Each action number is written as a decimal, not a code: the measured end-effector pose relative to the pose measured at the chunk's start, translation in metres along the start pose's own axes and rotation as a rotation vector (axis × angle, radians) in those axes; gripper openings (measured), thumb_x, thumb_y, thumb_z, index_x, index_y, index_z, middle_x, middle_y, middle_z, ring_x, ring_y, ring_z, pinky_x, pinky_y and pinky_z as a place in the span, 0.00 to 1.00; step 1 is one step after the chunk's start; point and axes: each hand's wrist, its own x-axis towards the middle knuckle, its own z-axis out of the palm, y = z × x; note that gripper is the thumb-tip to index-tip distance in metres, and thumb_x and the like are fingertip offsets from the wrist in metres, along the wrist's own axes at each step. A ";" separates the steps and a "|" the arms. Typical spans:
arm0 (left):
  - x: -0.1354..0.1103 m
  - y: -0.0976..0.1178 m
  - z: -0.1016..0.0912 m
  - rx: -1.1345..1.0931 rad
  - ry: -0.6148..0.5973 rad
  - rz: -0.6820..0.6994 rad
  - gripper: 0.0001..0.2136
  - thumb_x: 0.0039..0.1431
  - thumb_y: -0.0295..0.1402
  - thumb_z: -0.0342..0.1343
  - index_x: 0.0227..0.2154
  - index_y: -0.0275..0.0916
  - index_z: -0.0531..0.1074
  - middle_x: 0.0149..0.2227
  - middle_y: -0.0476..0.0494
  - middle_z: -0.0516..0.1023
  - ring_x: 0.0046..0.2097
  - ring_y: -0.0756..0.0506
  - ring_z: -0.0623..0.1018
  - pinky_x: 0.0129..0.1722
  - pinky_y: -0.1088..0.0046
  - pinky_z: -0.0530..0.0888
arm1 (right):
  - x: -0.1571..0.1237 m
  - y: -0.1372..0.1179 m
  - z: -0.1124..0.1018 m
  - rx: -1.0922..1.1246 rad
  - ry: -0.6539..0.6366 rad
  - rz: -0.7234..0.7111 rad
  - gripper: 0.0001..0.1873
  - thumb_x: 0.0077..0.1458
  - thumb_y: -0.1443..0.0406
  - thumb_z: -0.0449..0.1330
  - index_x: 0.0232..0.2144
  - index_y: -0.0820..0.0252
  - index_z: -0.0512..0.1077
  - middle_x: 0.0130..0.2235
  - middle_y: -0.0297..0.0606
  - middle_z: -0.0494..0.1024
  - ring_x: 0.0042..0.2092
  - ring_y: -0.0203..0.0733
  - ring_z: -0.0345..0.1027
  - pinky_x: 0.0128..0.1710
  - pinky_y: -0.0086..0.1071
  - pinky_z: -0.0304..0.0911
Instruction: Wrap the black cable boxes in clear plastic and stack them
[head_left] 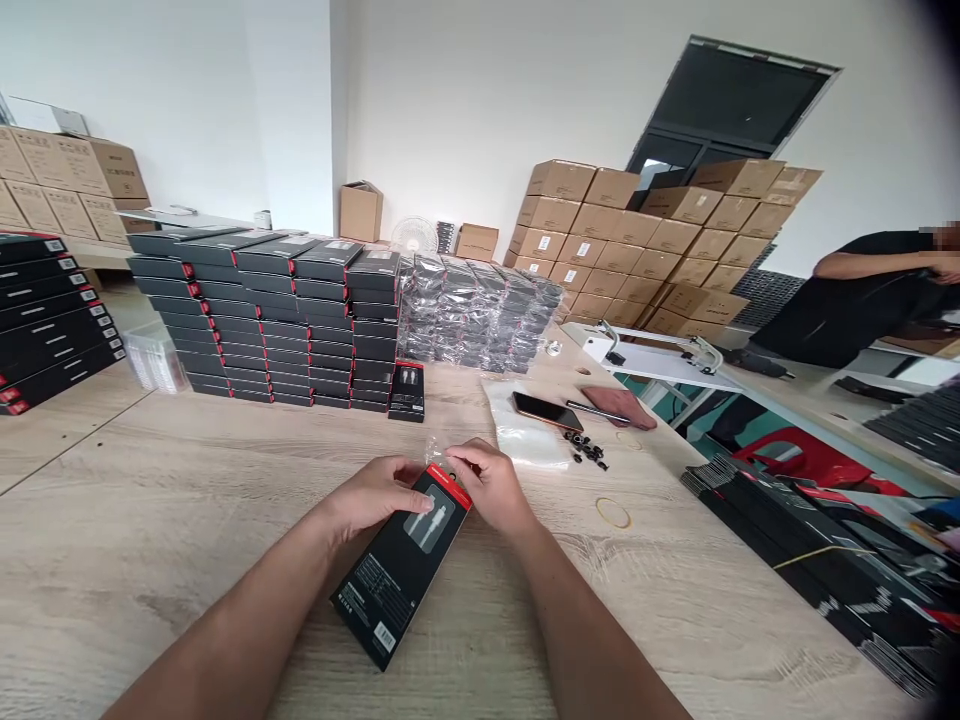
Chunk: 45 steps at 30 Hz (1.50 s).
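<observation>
A black cable box (pixel 397 570) with a red top edge lies slanted above the table, its printed back facing up and a white cable pictured on it. My left hand (pixel 379 495) grips it along the left side, thumb across the front near the cable picture. At the red end, my right hand (pixel 487 485) is closed, its fingertips pinching a clear plastic piece (pixel 435 452) that sticks out beyond the box. The fingers of the left hand underneath the box are hidden.
Stacked black boxes (pixel 285 320) and plastic-wrapped boxes (pixel 480 310) stand ahead. A phone (pixel 547 411) rests on white sheets (pixel 525 445), beside small black parts (pixel 586 448). A yellow rubber band (pixel 613 513) and flat black packaging (pixel 810 550) lie right. Another person (pixel 847 290) is at far right.
</observation>
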 end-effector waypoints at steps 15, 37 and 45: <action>0.004 0.001 0.012 0.202 0.140 0.245 0.21 0.49 0.30 0.58 0.49 0.38 0.71 0.37 0.44 0.81 0.37 0.44 0.80 0.35 0.70 0.74 | -0.002 -0.008 0.003 -0.287 0.043 -0.007 0.17 0.57 0.70 0.49 0.43 0.52 0.74 0.38 0.38 0.72 0.35 0.39 0.68 0.38 0.33 0.65; 0.010 0.000 0.015 -0.034 0.307 0.214 0.21 0.49 0.34 0.60 0.48 0.35 0.72 0.36 0.44 0.81 0.31 0.48 0.78 0.32 0.73 0.72 | 0.000 0.009 0.001 0.114 0.114 0.372 0.04 0.43 0.65 0.56 0.21 0.59 0.70 0.22 0.31 0.73 0.24 0.35 0.65 0.24 0.28 0.59; 0.017 -0.008 0.015 0.049 0.373 0.288 0.23 0.53 0.34 0.57 0.52 0.35 0.67 0.42 0.40 0.80 0.36 0.46 0.79 0.36 0.71 0.74 | 0.000 -0.003 0.001 -0.003 0.176 0.268 0.07 0.50 0.63 0.56 0.23 0.57 0.71 0.22 0.32 0.73 0.24 0.37 0.65 0.25 0.30 0.61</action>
